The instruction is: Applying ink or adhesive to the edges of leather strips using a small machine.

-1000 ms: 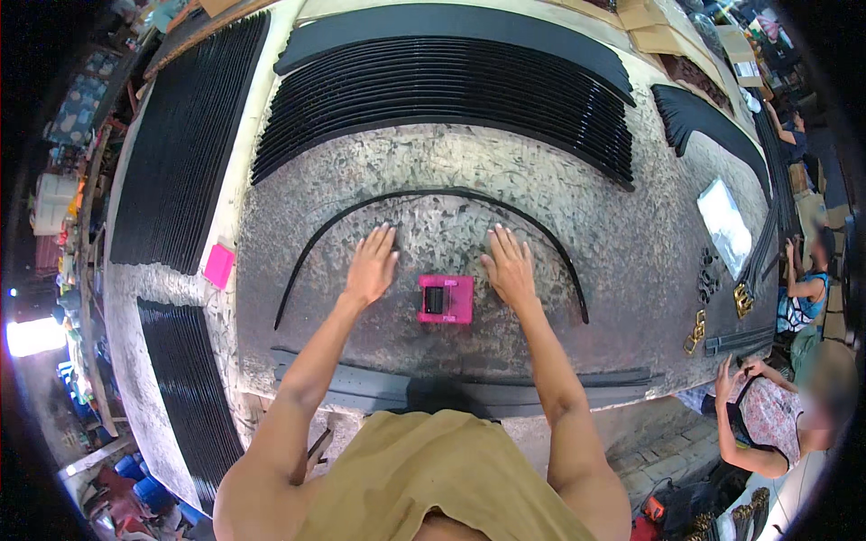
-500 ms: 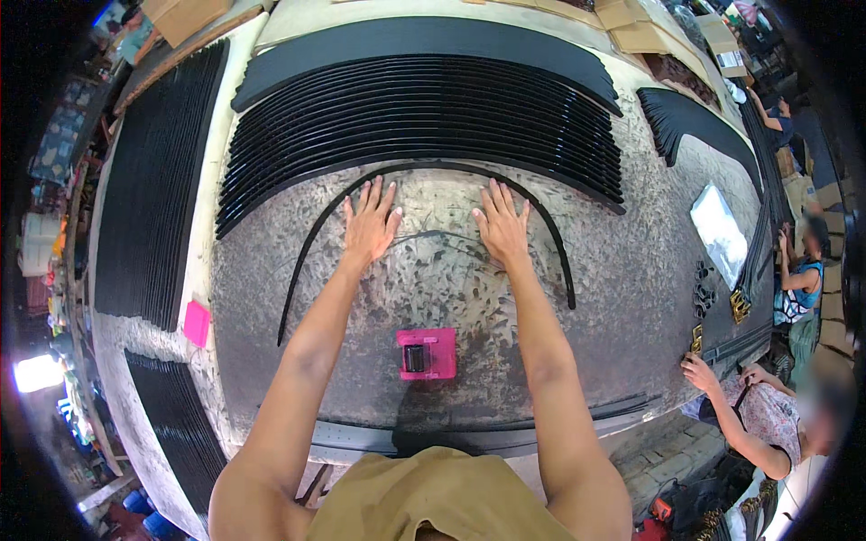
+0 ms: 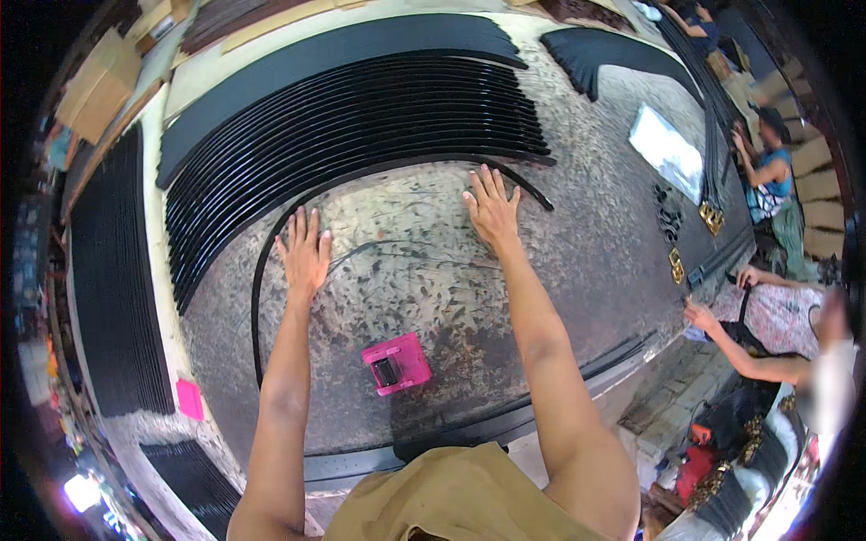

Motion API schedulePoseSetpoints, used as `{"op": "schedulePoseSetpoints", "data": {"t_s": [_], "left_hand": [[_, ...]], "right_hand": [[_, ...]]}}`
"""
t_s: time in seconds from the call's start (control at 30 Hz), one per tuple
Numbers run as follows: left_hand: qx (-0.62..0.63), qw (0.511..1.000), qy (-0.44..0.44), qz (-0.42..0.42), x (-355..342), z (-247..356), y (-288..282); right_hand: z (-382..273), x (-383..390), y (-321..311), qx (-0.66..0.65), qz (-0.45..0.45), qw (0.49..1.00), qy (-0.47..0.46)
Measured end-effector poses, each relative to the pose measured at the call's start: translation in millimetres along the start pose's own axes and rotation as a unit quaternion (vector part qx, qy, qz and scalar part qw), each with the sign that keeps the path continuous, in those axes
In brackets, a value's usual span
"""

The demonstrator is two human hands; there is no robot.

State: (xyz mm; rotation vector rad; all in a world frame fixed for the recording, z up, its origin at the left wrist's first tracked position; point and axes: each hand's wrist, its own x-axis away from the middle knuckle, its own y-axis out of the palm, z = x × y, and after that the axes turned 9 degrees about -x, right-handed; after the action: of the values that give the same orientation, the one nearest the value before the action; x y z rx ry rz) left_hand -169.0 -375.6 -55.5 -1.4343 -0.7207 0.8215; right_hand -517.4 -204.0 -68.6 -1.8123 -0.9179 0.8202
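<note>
A single curved black strip [image 3: 257, 298] lies on the mottled worktable [image 3: 451, 343], its arch beside the near edge of a group of many parallel black strips [image 3: 361, 117]. My left hand [image 3: 304, 250] rests palm down inside the arch, fingers spread, fingertips at the strip. My right hand [image 3: 492, 205] lies flat farther right and higher, fingers apart, fingertips touching or just short of the strip. A pink block [image 3: 410, 365] with a small black part on it sits between my forearms.
More black strips [image 3: 113, 288] line the left side, near a pink piece [image 3: 189, 399]. A clear bag [image 3: 666, 153], gold buckles [image 3: 712, 217] and black pieces [image 3: 595, 50] lie at the right, where co-workers [image 3: 758, 338] [image 3: 767, 171] work along the edge. Cardboard boxes [image 3: 99, 81] sit far left.
Both hands have moved forward with the curved strip, which has shifted toward the group of strips from its earlier, lower place. The view has also turned.
</note>
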Motion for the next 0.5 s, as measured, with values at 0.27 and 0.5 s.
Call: {"op": "schedulePoseSetpoints", "data": {"t_s": [0.27, 0.5], "left_hand": [[0.001, 1.0, -0.011, -0.019, 0.6, 4.3, -3.0], [-0.002, 0.999, -0.043, -0.025, 4.5, 5.8, -3.9]], "right_hand": [[57.5, 3.7, -22.8, 0.002, 0.016, 0.997, 0.081], [94.6, -1.9, -30.0, -0.063, 0.105, 0.975, 0.183]]}}
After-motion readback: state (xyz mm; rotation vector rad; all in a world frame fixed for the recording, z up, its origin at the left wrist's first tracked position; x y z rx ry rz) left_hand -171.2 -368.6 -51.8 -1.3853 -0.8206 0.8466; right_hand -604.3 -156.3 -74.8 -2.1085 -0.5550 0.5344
